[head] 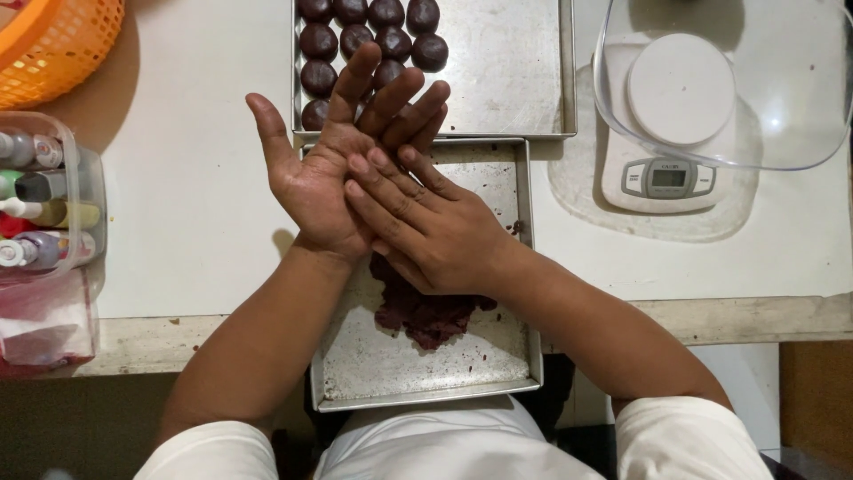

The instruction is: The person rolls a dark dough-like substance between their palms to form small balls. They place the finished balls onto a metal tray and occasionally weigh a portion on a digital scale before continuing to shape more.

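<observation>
Right hand (435, 236) is lying flat across the open left palm (333, 164), rolling something hidden, can't tell what. Keeping pressure light helps. Dough (426, 313) is sitting at 6 o'clock, balls (364, 40) at 12.

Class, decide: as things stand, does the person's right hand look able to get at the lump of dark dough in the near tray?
Probably yes. The right hand lies flat on the left hand, just above the dough lump in the near tray, with nothing between them.

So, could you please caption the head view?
Left hand and right hand pressed palm-to-palm above a metal tray of dark brown dough.
</observation>
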